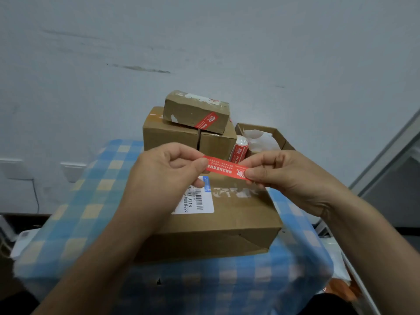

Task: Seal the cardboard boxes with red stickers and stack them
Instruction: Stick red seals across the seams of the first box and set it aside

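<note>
Hands, left [163, 171] and right [288, 176], on red sticker [225, 165]; checked tablecloth [75, 212], pale wall [204, 42]

From my feed, a pale grey-white wall [204, 42] fills the upper half, evenly and softly lit, with no hard shadows. A dark, smeared scuff [141, 68] runs across it left of centre. Low on the left I see two white wall plates [13, 168] [72, 170], blurred, and a thin dark cable [36, 196] dropping beside them. The worktop [75, 212] wears a blue, white and yellow checked cloth. At the right edge a grey frame [386, 155] slants upward; I cannot tell whether it is a door or a window.
</note>
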